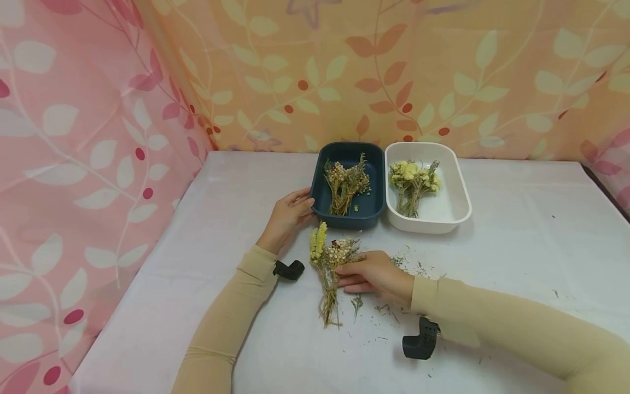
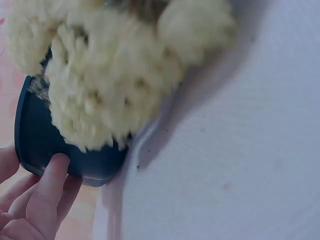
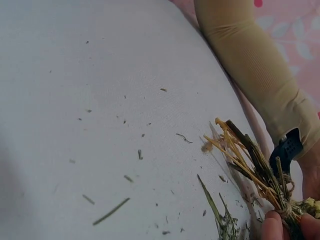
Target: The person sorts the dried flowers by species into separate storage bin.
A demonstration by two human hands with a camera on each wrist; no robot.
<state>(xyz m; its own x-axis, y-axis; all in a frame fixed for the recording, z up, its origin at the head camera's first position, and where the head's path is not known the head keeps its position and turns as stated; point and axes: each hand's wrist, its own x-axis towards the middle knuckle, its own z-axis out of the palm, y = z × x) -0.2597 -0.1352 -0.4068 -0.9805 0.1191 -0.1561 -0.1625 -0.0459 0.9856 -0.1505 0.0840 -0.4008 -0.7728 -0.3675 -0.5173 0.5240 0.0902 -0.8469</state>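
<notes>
Dried flowers with yellow, white and dark red heads form a small bouquet (image 1: 322,262), gripped round its stems by my right hand (image 1: 376,276) just above the table. Twine ties the stems (image 3: 257,165) in the right wrist view. At the front left corner of a dark blue tray (image 1: 346,221), my left hand (image 1: 286,219) pinches the rim between thumb and fingers. A bunch of dried flowers (image 1: 344,183) lies inside that tray. Blurred pale yellow flower heads (image 2: 115,75) hide part of the tray in the left wrist view.
A white tray (image 1: 428,225) touches the blue tray's right side and holds yellow dried flowers (image 1: 413,178). Stem bits and a small green sprig (image 1: 356,303) are scattered over the white tablecloth (image 1: 531,246). Patterned curtains (image 1: 275,71) stand behind and at the left.
</notes>
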